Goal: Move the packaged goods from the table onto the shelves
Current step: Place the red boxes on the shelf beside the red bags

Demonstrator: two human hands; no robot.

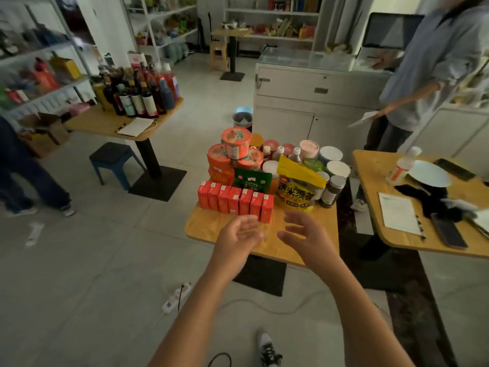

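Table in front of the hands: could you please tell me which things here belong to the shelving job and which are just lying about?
Job: red cartons, orange tubs, yellow bag, green pouch, jars, shelves.

Lying about: stool, power strip, phone, plate.

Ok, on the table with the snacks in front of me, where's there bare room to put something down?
Bare wood lies along the table's near edge, in front of the row of red cartons and the yellow bag, under the open left hand and right hand. The back is crowded with stacked orange cups, bottles and jars.
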